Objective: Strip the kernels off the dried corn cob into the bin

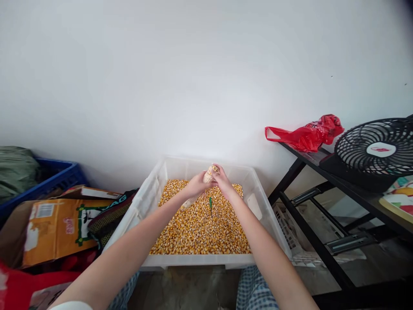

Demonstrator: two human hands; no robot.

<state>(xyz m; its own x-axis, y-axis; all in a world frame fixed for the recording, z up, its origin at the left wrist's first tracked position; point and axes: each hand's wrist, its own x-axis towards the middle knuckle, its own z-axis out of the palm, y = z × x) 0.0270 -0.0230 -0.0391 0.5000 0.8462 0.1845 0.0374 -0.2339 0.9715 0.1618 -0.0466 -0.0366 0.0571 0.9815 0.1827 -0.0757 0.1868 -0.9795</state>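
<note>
Both hands are over a translucent plastic bin (200, 259) filled with loose corn kernels (200, 234). My left hand (197, 186) is closed around the lower part of a mostly stripped corn cob (209, 174). At its upper end, where some yellow kernels remain, my right hand (221, 177) grips the same cob with its fingers. A tool with a green handle and thin dark shaft, like a screwdriver (211, 201), stands in the kernels below the hands. Partly hidden by my left forearm, a pale bare cob (189, 202) lies on the kernels.
A white wall (206, 77) rises behind the bin. To the right, a black table (342, 183) bears a red plastic bag (309, 133) and a black fan (376, 148). On the left are an orange cardboard box (61, 228), a mesh bag (112, 215) and a blue crate (61, 172).
</note>
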